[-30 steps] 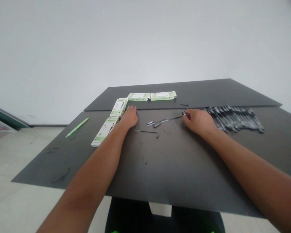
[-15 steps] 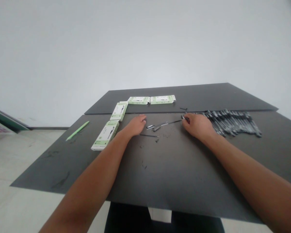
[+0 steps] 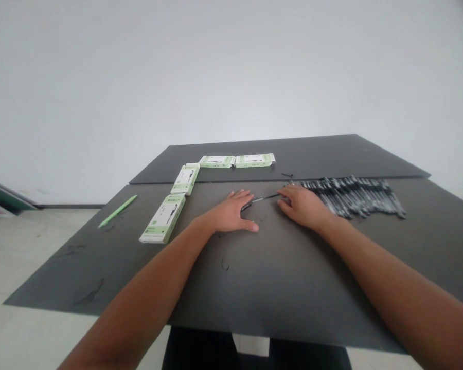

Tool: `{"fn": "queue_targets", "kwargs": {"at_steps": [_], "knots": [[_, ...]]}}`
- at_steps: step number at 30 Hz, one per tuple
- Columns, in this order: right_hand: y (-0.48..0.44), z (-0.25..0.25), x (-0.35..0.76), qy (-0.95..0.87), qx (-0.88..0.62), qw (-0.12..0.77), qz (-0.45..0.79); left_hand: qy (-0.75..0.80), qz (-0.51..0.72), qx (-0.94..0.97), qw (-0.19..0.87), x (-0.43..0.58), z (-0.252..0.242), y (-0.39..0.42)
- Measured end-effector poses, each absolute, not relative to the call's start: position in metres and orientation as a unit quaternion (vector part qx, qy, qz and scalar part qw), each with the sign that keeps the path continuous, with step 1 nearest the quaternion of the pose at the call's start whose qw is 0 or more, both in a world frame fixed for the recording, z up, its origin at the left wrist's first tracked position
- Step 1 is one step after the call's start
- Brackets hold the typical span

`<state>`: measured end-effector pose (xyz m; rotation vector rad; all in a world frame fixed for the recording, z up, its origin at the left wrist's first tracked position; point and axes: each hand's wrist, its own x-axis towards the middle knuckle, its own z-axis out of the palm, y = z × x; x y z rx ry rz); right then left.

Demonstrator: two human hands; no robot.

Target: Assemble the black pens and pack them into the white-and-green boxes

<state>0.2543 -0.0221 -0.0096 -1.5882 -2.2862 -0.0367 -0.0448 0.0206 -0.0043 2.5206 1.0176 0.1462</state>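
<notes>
The left hand (image 3: 231, 211) lay flat on the matte black tabletop (image 3: 278, 277), its fingers spread and gripping nothing. Their tips were at the near end of a slim black pen (image 3: 263, 198); whether they touched it I could not tell. The right hand (image 3: 300, 205) had its fingers curled over the pen's other end and seemed to pinch it low against the surface. The pen thus lay on the table between the two sets of fingertips, slanting up and away from the left thumb.

Just beyond the right knuckles sprawled a heap of loose black pens (image 3: 355, 196). Outward of the left little finger lay flat green-and-white cardboard boxes (image 3: 162, 220), and farther out a light green pen (image 3: 118, 210).

To my eye, the handling called for a firm right pinch close to the end, so that the thin barrel could not roll. It also called for the left fingertips and thumb to close on the free end rather than press it flat, with the right wrist held clear of the heap behind it.
</notes>
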Motion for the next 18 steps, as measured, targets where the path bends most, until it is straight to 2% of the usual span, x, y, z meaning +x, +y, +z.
{"fn": "queue_targets", "kwargs": {"at_steps": [11, 18], "knots": [[-0.018, -0.018, 0.256, -0.830, -0.526, 0.188, -0.004, 0.329, 0.176, 0.916, 0.148, -0.033, -0.028, 0.027], [-0.016, -0.018, 0.254, -0.855, -0.486, 0.181, 0.003, 0.361, 0.252, 0.881, 0.176, -0.032, -0.022, 0.033]]}}
